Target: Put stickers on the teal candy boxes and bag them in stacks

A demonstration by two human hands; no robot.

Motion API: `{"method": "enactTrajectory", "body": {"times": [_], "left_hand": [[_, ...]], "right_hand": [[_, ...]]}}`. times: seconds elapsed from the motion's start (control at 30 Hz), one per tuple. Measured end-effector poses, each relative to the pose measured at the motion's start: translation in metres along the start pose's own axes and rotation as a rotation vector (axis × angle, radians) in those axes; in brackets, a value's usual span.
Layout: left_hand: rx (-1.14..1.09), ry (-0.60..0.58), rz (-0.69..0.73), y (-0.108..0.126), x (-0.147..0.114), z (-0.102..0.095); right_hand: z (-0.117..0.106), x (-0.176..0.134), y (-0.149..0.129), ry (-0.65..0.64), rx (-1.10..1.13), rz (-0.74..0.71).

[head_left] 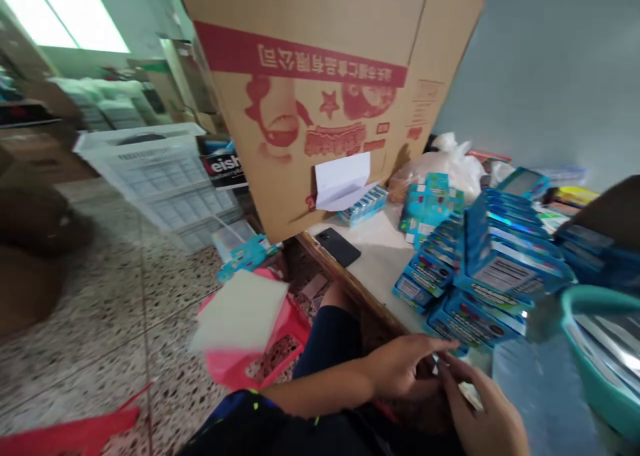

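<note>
Two bare hands, left hand [397, 373] and right hand [493, 409], bring bent fingers near each other, pinching what I cannot tell, just before the blue boxes [500, 273] stacked on the table [377, 259], with a teal basin [583, 376] right of those boxes, a black phone [339, 246] left of them, and a cardboard carton [290, 109] beyond.

One view examined, head-worn. The camera is sited above the wearer's lap [333, 343], facing forward and down, close to the fingers [436, 344] beside the near edge of the counter [383, 263]. That edge crosses the frame obliquely. Floor [173, 323] lies left of it; the sightline reaches past the carton [310, 49] to a distant window [83, 9].
</note>
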State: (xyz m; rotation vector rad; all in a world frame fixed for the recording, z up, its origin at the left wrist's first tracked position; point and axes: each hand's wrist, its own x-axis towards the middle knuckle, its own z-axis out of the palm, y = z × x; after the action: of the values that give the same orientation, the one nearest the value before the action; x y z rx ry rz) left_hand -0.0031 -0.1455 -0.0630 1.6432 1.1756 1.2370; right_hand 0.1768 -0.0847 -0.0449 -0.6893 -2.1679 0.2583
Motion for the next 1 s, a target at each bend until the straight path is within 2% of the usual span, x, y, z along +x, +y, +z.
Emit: {"method": "enactTrajectory", "body": {"times": [0.13,0.27,0.37,0.5,0.63,0.73,0.87,0.93,1.0], "left_hand": [[-0.245,0.101,-0.173,-0.002,-0.004,-0.015],[-0.287,0.028,-0.250,0.011,-0.004,-0.044],[-0.288,0.058,-0.244,0.028,-0.002,-0.059],[-0.298,0.119,-0.154,0.054,0.008,-0.068],[-0.272,0.075,-0.052,0.085,0.021,-0.075],[-0.147,0.053,0.073,0.112,0.038,-0.081],[0.012,0.086,0.258,0.147,0.076,-0.093],[0.090,0.106,0.321,0.160,0.101,-0.103],[0.130,0.105,0.342,0.168,0.129,-0.116]], "right_hand": [[0.006,0.013,-0.020,0.045,0.033,-0.021],[0.009,0.031,-0.051,0.212,-0.008,0.077],[0.006,0.049,-0.070,0.257,0.026,0.117],[-0.015,0.070,-0.081,0.263,0.125,0.195],[-0.045,0.081,-0.086,0.263,0.260,0.184],[-0.065,0.092,-0.088,0.348,0.369,0.143],[-0.092,0.127,-0.085,0.475,0.307,0.052],[-0.106,0.154,-0.080,0.497,0.234,0.020],[-0.115,0.186,-0.069,0.463,0.222,0.007]]}}
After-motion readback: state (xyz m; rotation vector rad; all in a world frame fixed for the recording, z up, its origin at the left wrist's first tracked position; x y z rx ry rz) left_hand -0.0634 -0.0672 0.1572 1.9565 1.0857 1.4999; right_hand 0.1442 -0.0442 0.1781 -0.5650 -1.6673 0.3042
